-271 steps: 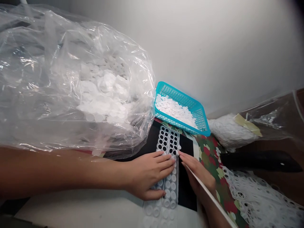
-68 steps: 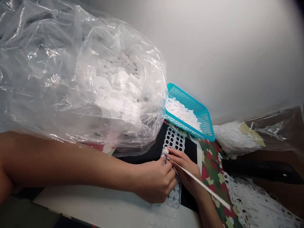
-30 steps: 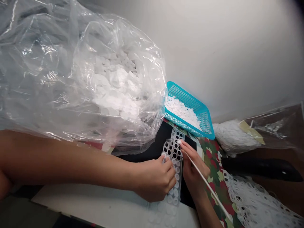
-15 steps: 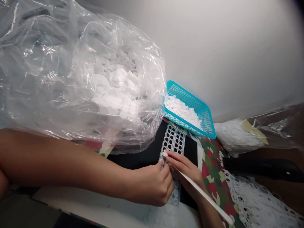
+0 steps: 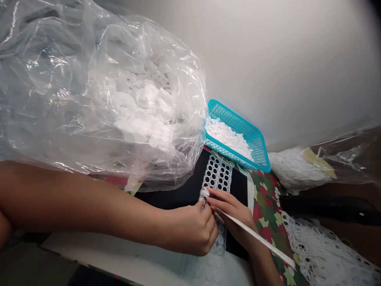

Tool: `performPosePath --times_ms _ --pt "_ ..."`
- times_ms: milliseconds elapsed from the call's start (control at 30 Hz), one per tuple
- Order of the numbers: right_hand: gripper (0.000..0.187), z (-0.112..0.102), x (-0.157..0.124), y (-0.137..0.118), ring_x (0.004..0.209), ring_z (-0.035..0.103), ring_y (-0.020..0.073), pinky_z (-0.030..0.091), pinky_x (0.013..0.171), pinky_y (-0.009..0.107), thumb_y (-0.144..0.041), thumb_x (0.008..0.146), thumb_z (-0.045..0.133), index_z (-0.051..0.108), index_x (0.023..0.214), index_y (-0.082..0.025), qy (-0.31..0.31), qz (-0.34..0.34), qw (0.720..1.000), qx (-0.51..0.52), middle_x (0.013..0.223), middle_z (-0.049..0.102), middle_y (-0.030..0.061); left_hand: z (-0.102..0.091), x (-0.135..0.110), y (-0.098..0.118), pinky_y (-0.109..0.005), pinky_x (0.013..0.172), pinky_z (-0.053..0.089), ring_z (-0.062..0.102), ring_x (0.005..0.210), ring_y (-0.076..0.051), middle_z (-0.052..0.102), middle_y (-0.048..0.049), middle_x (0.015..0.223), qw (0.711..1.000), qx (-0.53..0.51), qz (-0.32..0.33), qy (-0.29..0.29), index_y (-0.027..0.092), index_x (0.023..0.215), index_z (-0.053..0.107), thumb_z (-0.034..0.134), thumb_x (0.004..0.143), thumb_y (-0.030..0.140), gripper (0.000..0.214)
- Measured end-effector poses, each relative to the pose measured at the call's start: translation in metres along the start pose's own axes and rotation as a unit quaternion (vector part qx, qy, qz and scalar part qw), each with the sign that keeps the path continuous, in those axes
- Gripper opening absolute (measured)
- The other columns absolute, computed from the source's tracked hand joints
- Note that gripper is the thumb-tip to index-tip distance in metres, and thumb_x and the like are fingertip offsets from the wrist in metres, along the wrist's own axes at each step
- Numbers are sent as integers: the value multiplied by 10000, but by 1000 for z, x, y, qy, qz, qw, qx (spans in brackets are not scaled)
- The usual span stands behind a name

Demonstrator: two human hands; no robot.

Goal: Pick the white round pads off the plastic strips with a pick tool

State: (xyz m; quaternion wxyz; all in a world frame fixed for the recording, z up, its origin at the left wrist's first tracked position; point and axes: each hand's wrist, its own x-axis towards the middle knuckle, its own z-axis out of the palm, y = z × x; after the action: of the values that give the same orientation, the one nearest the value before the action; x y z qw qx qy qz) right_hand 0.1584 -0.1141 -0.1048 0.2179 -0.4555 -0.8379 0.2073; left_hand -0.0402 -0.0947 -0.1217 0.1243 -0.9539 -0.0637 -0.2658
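A translucent white strip of round discs (image 5: 216, 176) lies on a black mat (image 5: 178, 190); its far end shows empty punched holes, its near end still carries discs. My left hand (image 5: 190, 230) is curled into a fist on the strip, thumb and fingertips pinching a small white disc at its left edge. My right hand (image 5: 235, 216) rests beside it, fingertips pressed on the strip, with a thin white stick (image 5: 256, 238) held under the fingers and running back toward my wrist.
A big clear plastic bag (image 5: 98, 91) of white pieces fills the left. A teal basket (image 5: 238, 135) of white discs leans at the wall. Punched white waste strips (image 5: 321, 258) lie at the right on a camouflage cloth (image 5: 268, 206). A second bag (image 5: 297, 169) sits beyond.
My right hand went up the strip, lifting its far end, then came back down beside my left hand. The strip lies flat again, and my left hand has stayed curled on it.
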Motion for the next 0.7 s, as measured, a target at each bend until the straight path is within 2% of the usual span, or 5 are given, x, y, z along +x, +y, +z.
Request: performPosePath --times_ms 133,267,400,600,700 --pt "353 5 -7 6 1157 561 177 493 989 314 -148 899 493 597 1205 -290 -11 20 1000 4 1303 558 28 -1 -1 0 -421 670 536 652 755 -268 681 -169 812 1000 3 7 -2 50 900 659 402 828 106 272" --pt "398 10 -7 4 1177 544 183 487 994 327 -123 898 485 563 1250 -291 9 -6 999 -49 1299 562 33 -1 0 0 -437 703 538 657 747 -267 690 -171 838 1000 5 11 -6 58 887 662 417 820 117 260" --pt "415 11 0 -7 1156 564 193 490 983 322 -78 893 467 561 1260 -249 64 -21 993 -97 1276 580 69 -1 2 1 -444 709 540 666 807 -300 693 -187 888 1000 9 9 -5 47 909 666 430 810 130 269" --pt "399 2 11 -8 1027 647 188 533 893 282 -61 862 513 597 1206 -245 219 -35 961 -168 1181 647 60 0 1 1 -425 640 548 670 841 -323 688 -197 962 1000 16 19 -3 41 947 671 456 796 149 284" --pt "404 -6 7 -2 1000 661 181 543 874 263 -71 848 544 596 1202 -257 223 -48 956 -184 1148 667 44 1 1 1 -419 633 546 672 838 -322 690 -193 961 1000 23 16 -2 43 949 672 455 797 152 286"
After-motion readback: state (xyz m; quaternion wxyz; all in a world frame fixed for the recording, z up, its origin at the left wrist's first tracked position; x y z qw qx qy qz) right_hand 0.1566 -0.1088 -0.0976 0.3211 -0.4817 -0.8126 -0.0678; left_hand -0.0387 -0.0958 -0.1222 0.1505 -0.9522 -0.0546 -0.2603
